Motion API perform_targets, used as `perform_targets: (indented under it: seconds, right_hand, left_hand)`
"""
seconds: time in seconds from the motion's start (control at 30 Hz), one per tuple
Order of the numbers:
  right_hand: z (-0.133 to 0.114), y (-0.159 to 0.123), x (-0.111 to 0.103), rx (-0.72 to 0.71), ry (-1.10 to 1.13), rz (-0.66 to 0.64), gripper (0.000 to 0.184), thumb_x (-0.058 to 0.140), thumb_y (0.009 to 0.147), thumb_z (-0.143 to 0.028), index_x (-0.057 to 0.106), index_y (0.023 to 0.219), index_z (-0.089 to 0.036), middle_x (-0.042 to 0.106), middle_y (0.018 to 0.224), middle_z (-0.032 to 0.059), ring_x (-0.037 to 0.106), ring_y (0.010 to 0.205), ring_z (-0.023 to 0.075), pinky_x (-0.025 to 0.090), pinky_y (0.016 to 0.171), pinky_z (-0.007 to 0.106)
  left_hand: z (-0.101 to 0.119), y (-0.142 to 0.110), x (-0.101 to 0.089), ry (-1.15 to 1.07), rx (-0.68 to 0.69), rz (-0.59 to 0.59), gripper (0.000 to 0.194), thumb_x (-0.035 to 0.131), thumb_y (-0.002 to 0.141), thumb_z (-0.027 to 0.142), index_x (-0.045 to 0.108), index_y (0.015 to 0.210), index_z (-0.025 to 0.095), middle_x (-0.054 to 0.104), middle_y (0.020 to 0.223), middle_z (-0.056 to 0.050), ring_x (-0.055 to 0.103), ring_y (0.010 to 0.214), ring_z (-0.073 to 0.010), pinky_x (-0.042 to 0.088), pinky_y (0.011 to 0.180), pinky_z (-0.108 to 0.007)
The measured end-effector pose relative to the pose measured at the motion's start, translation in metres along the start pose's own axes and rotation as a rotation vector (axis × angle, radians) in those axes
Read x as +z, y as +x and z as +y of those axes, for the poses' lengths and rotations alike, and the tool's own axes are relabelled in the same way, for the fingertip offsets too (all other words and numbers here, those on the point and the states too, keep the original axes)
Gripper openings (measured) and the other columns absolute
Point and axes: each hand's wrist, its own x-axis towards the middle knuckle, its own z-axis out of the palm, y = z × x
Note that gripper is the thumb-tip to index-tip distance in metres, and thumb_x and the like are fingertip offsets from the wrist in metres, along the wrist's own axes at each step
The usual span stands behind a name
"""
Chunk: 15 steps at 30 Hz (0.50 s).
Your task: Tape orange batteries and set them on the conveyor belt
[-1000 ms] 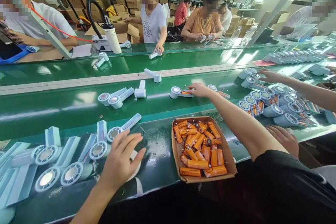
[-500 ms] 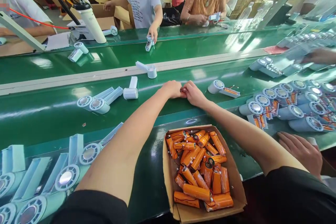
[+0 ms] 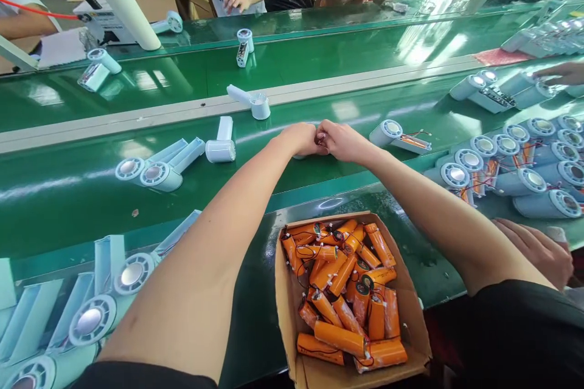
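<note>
My left hand [image 3: 301, 140] and my right hand [image 3: 341, 141] meet over the green belt, fingers closed and pressed together. What they pinch is mostly hidden; only a dark reddish bit shows between the fingertips, and a pale edge beneath. To the right of them lies a light-blue fan housing [image 3: 387, 132] with its handle open, an orange battery and thin wires inside. On the left is another light-blue housing [image 3: 221, 150]. Close to my body stands a cardboard box [image 3: 283, 292] of orange wired battery packs [image 3: 340, 334].
Several housings with open handles [image 3: 93, 319] line the near left edge. More housings with batteries [image 3: 531, 181] crowd the right, where another person's hand [image 3: 541, 249] rests. A pale divider strip [image 3: 182, 108] crosses the belt. Co-workers sit opposite, near a white cylinder [image 3: 130, 9].
The view has shifted slightly. My hands stay together, with the right fingers curled differently. Across the belt, a co-worker has let go of a housing and drawn the hand back.
</note>
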Motion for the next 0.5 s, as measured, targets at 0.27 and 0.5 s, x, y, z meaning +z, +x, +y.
perform_targets:
  seconds: [0.27,0.5]
  right_hand:
    - [0.031,-0.009,-0.033,-0.034,-0.038,-0.183,0.034,0.069,0.09,-0.041,0.083,0.115,-0.022,0.076,0.102,0.0096,0.068,0.093,0.0261,0.046,0.081,0.033]
    - [0.044,-0.013,-0.009,0.224,0.215,-0.025,0.037,0.072,0.086,-0.052,0.083,0.097,-0.018,0.075,0.088,0.0055,0.06,0.08,0.0205,0.043,0.074,0.031]
  left_hand:
    - [0.002,0.008,0.0,-0.006,0.042,-0.015,0.054,0.064,0.086,0.073,0.081,0.108,0.026,0.079,0.105,-0.006,0.07,0.105,-0.0277,0.049,0.085,-0.031]
    - [0.008,0.009,0.002,0.078,0.118,0.067,0.056,0.06,0.091,0.069,0.077,0.115,0.02,0.068,0.133,-0.01,0.054,0.13,-0.0322,0.044,0.107,-0.037]
